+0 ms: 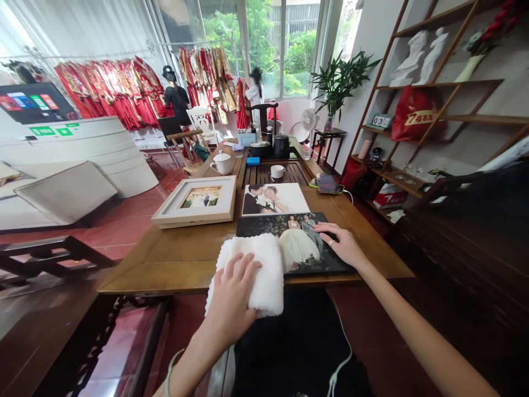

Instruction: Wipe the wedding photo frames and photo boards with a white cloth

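Observation:
My left hand (231, 300) presses flat on a folded white cloth (264, 264), fingers spread, at the near edge of a wooden table (182, 259). The cloth overlaps the left part of a dark wedding photo panel (301, 242). My right hand (341, 242) rests open on that panel's right side, fingers stretched out, a ring on one finger. Behind it lies a second wedding photo print (275, 198), and to its left a white-framed picture (196, 201).
Farther along the table stand a white teapot (222, 162), a cup (277, 171), dark kettles (281, 146) and a phone (328, 184). Red garments hang on racks (115, 91) at the back. A person (256, 96) stands by the window. Shelves (417, 110) line the right wall.

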Motion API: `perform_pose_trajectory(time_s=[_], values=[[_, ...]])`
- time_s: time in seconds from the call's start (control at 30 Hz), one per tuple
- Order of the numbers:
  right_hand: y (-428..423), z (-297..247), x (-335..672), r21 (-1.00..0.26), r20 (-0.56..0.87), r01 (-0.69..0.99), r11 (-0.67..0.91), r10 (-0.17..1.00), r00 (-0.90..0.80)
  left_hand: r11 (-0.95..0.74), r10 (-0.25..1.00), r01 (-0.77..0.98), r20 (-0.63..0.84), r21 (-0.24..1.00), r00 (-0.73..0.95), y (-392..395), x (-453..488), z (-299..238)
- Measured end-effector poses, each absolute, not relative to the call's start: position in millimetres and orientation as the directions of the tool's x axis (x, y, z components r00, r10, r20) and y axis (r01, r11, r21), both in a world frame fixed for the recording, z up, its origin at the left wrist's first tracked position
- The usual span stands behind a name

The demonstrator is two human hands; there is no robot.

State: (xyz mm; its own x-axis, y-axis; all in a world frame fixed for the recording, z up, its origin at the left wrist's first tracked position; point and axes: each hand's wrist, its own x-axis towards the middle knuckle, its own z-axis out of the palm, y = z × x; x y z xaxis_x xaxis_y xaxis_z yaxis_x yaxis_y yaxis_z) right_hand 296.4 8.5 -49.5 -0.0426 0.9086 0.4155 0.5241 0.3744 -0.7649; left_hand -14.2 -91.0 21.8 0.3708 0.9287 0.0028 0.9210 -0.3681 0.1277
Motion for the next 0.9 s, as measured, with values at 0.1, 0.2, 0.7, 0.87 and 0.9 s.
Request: perform_pose_trajectory(time_s=[0.1,0.2,0.7,0.87,0.9], values=[[8,-49,296,-0.764,0.414,0.528,0.372,0.909,-0.042,-0.363,0.931,0.921,0.023,0.144,0.363,-91,-15,21],[8,-48,296,-0.763,0.420,0.525,0.377,0.907,-0.042,-0.355,0.935,0.923,0.041,0.148,0.353,-82,-14,22],[6,-47,295,-0.774,0.415,0.515,0.368,0.910,-0.028,-0.336,0.942,0.938,0.032,0.088,0.335,18,11,22],[6,-47,296,-0.770,0.413,0.521,0.368,0.910,-0.033,-0.322,0.946,0.943,0.053,0.084,0.319,39,22,23],[6,-47,296,-0.770,0.412,0.521,0.367,0.911,-0.033,-0.321,0.947,0.944,0.055,0.083,0.317,40,23,24]])
